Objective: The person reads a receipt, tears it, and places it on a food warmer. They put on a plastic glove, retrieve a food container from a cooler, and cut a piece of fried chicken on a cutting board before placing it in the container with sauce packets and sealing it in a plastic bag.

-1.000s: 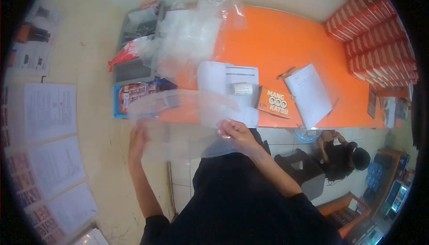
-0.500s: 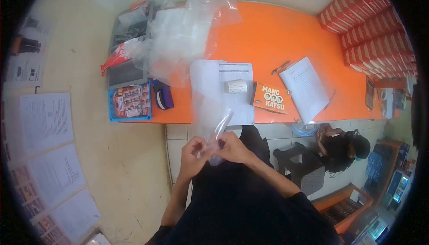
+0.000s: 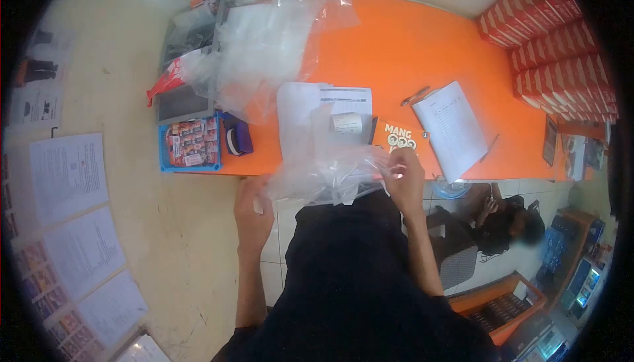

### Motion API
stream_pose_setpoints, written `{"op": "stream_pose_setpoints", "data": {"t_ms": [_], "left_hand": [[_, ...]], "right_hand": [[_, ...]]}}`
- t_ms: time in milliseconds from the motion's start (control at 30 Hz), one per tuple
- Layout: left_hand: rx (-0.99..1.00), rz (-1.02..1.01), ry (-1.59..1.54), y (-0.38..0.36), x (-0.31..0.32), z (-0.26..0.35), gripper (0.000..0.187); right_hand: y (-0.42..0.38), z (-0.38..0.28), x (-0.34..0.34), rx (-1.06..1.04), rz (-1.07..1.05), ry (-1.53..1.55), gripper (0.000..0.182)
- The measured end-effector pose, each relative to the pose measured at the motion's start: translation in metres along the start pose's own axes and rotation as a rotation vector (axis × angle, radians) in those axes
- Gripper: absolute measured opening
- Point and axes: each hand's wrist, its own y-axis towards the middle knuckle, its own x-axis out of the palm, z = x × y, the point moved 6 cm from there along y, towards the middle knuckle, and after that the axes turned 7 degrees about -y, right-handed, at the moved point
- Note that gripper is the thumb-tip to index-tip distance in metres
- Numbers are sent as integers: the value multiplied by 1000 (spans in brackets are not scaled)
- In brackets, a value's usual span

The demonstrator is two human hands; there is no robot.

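Note:
A clear plastic bag [image 3: 323, 174] is stretched sideways between my two hands at the table's front edge. My left hand [image 3: 254, 207] pinches its left side, and my right hand [image 3: 404, 177] grips its right side with bent fingers. Just beyond my right hand lies a small orange box [image 3: 396, 134] marked "MANG KATSU", partly covered by that hand. Behind the bag, an open book of forms [image 3: 347, 98] lies on the table, with a small roll of white paper [image 3: 347, 123] on it, partly seen through the plastic.
The orange table [image 3: 396, 38] holds a pile of clear bags [image 3: 264, 45], a tape dispenser [image 3: 238, 136], a blue basket of sachets [image 3: 191, 143], a written sheet [image 3: 456, 128] and a pen [image 3: 415, 96]. Red-and-white boxes [image 3: 548, 45] stand stacked at right. Another person [image 3: 512, 223] sits beyond a dark stool [image 3: 452, 250].
My hands have moved apart, left hand leftward and right hand rightward and up. The bag, earlier bunched between them, is now spread wide. The view has shifted slightly.

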Motion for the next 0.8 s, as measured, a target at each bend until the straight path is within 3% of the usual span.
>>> {"op": "stream_pose_setpoints", "data": {"t_ms": [67,167,267,367,467,500,600,667,800], "left_hand": [[-32,-99,95,-1,-3,-24,44],[70,43,154,20,5,37,36],[405,-44,190,38,57,69,32],[376,-131,56,37,94,40,19],[-409,-200,-508,36,105,3,17],[-431,-147,-619,39,107,8,20],[-467,-21,-978,48,124,32,27],[-477,24,-1236,50,152,36,26],[-636,-42,-1299,44,216,56,23]], "right_hand": [[11,21,-33,126,122,18,21],[21,46,-61,271,226,66,28],[26,6,-21,-67,-82,235,46],[37,17,-5,-217,-504,-187,81],[40,132,9,-259,-504,-815,106],[40,160,21,-357,-450,-863,106],[56,178,28,-349,-448,-676,97],[67,169,9,-225,-477,-581,95],[89,151,-64,-229,-305,-501,91]]}}
